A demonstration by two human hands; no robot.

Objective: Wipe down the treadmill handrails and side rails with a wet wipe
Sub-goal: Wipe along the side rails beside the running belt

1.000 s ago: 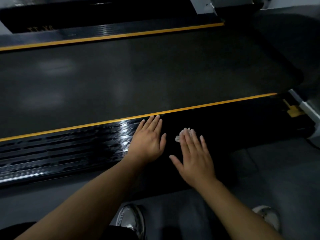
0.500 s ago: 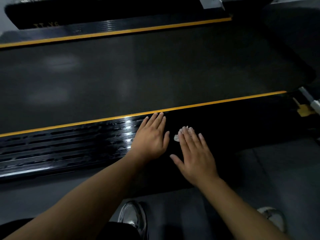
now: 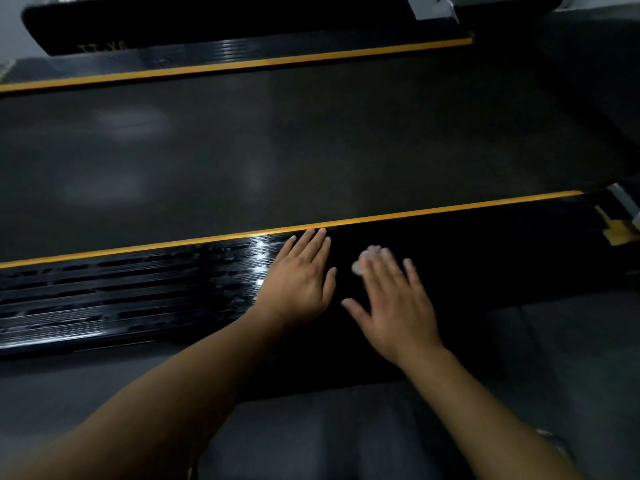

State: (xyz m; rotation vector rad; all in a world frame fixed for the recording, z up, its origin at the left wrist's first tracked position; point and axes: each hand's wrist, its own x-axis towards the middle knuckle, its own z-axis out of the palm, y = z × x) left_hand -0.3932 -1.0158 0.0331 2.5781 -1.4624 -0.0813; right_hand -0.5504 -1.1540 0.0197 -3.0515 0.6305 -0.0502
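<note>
The step is wiping the near side rail (image 3: 138, 292): the right hand (image 3: 394, 299), fingers straight and spread, presses the wet wipe (image 3: 369, 256) under its fingertips, with the left hand (image 3: 298, 275) flat just beside it, and the next move probably calls for a firm slide away from the left hand.

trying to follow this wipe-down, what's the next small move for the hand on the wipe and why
Probably slide the right hand, which presses the wet wipe flat, to the right along the near side rail. Glossy wet streaks show only left of the hands, while the stretch to the right looks dull, so it is likely not yet wiped. The left hand rests flat beside it.
</note>
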